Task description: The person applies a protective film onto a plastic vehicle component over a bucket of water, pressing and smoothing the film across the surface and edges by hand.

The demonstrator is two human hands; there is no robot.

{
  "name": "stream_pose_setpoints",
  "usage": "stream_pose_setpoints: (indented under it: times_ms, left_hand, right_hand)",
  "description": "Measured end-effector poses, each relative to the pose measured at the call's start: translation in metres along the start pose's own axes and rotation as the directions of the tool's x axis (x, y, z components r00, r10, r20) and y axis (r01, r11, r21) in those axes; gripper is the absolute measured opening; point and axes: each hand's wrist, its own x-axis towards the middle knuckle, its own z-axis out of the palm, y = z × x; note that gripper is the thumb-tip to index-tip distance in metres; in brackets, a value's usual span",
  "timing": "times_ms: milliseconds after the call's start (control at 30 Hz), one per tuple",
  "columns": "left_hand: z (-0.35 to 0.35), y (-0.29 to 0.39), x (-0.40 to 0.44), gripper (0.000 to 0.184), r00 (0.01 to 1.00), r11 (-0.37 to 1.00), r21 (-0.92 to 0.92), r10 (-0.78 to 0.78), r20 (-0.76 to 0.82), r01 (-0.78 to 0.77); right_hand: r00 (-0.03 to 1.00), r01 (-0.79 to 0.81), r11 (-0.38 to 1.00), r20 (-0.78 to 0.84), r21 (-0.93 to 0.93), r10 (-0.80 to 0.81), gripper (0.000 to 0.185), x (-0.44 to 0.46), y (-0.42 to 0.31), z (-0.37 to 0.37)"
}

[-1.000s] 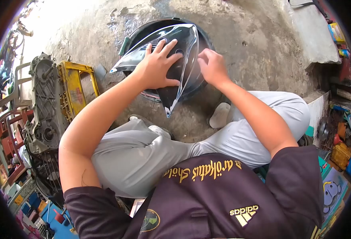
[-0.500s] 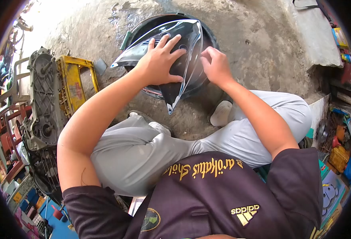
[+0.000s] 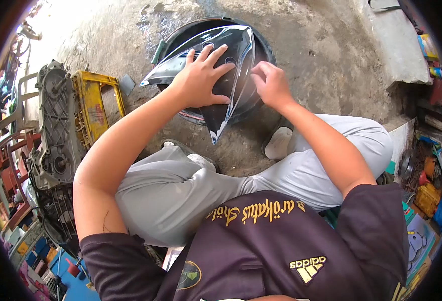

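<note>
A glossy black, pointed plastic panel [image 3: 226,42] with pale reflections along its edges lies across the rim of a round dark tub [image 3: 268,50]. Its kind is not plain to me; it looks like a vehicle body panel. My left hand [image 3: 198,78] rests flat on the panel, fingers spread, thumb near its right edge. My right hand [image 3: 271,86] is closed, thumb and fingertips together, just by the panel's right edge. Whatever its fingertips may hold is hidden. Two round marks show on the panel near my left fingers.
A yellow crate [image 3: 93,105] stands at the left beside a grey metal engine casing [image 3: 55,120]. Wet patches mark the concrete floor [image 3: 326,55]. A concrete slab [image 3: 401,45] is at upper right, with cluttered tools and boxes along the right side. My legs [image 3: 321,150] are folded close to the tub.
My right hand has shifted very slightly at the panel's right edge. My left hand stays in place on the panel, which has barely moved.
</note>
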Motion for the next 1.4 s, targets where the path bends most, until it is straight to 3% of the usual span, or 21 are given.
stream_pose_setpoints:
  times_ms: [67, 133, 267, 467, 533, 600, 667, 800, 967, 1133, 1200, 1267, 1300, 1400]
  left_hand:
    - [0.001, 0.001, -0.002, 0.09, 1.0, 1.0, -0.007, -0.008, 0.013, 0.008]
    - [0.0, -0.002, 0.0, 0.09, 1.0, 1.0, -0.026, -0.003, 0.017, 0.003]
    - [-0.001, 0.001, -0.005, 0.09, 0.999, 0.999, -0.032, 0.039, 0.002, -0.039]
    - [0.002, 0.0, -0.005, 0.088, 1.0, 0.998, -0.057, 0.023, -0.008, -0.023]
    - [0.0, 0.0, -0.004, 0.088, 1.0, 0.999, -0.039, 0.014, 0.011, -0.014]
    - [-0.001, -0.001, -0.004, 0.088, 1.0, 0.999, -0.035, 0.02, -0.004, -0.02]
    - [-0.001, 0.001, -0.005, 0.089, 1.0, 1.0, -0.02, 0.013, 0.012, -0.013]
    - [0.0, 0.0, -0.004, 0.088, 1.0, 0.999, -0.037, 0.012, -0.004, -0.012]
    - [-0.001, 0.0, -0.004, 0.087, 1.0, 0.999, -0.037, 0.01, 0.003, -0.009]
    - [0.001, -0.001, -0.004, 0.087, 1.0, 0.999, -0.036, 0.004, 0.006, -0.004]
    - [0.001, -0.001, -0.004, 0.087, 1.0, 0.999, -0.036, -0.001, 0.001, 0.001]
    - [0.001, -0.001, -0.005, 0.087, 1.0, 0.999, -0.038, 0.014, -0.01, -0.014]
    - [0.002, -0.002, -0.005, 0.087, 1.0, 0.999, -0.04, 0.014, -0.007, -0.014]
    - [0.004, -0.003, -0.003, 0.086, 0.999, 0.998, -0.059, 0.028, -0.022, -0.029]
  right_hand:
    - [0.998, -0.056, 0.998, 0.035, 0.019, 0.055, 0.008, 0.005, 0.0, -0.004]
    - [0.971, -0.227, 0.971, 0.095, 0.075, 0.219, 0.009, 0.01, -0.002, -0.009]
    - [0.988, -0.109, 0.994, 0.108, -0.01, 0.109, 0.011, 0.001, -0.005, -0.011]
    - [0.986, -0.149, 0.988, 0.079, 0.043, 0.145, 0.012, 0.006, -0.004, -0.011]
    - [0.993, -0.087, 0.995, 0.076, -0.049, 0.091, 0.01, 0.005, -0.01, -0.012]
    - [0.992, -0.071, 0.996, 0.1, -0.056, 0.076, 0.009, 0.004, -0.009, -0.012]
    - [0.992, 0.044, 0.999, 0.118, -0.014, -0.042, 0.009, 0.003, -0.006, -0.012]
    - [0.995, -0.021, 0.999, 0.094, 0.041, 0.017, 0.009, 0.004, -0.004, -0.011]
    - [0.993, 0.023, 0.999, 0.116, -0.03, -0.019, 0.009, 0.006, 0.0, -0.011]
    - [0.985, -0.128, 0.99, 0.108, -0.05, 0.133, 0.011, 0.005, -0.01, -0.013]
    - [0.989, -0.095, 0.995, 0.109, -0.038, 0.099, 0.009, 0.005, -0.001, -0.01]
    - [0.997, 0.063, 0.978, 0.06, -0.2, -0.052, 0.009, 0.01, 0.005, -0.012]
    - [0.986, -0.1, 0.987, 0.119, -0.129, 0.116, 0.008, 0.015, 0.01, -0.016]
    - [0.989, -0.04, 0.988, 0.132, -0.149, 0.06, 0.007, 0.003, 0.006, -0.008]
